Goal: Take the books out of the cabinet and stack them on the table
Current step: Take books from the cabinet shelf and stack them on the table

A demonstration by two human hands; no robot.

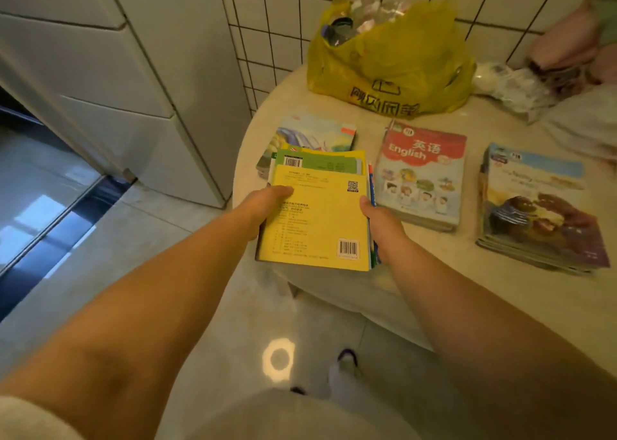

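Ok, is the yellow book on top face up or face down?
Face down: the yellow book shows its back cover, with a barcode and QR code, held between both hands.

A home: tiled wall (283, 22); schoolbooks (420, 172) on round table (500, 306)

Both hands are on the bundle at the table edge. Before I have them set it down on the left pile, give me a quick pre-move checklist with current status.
1. Grip: left hand and right hand hold the bundle by its two sides, thumbs on top: ok.
2. Bundle squared: books under the yellow cover are fanned out at the far end: not ok.
3. Target: left pile lies flat, partly under the bundle: ok.
4. Side clearance: English pile sits close to the right hand: cannot tell.
5. Support: the bundle's near end overhangs the table edge: not ok.
6. Yellow bag stands behind the piles, apart: ok.
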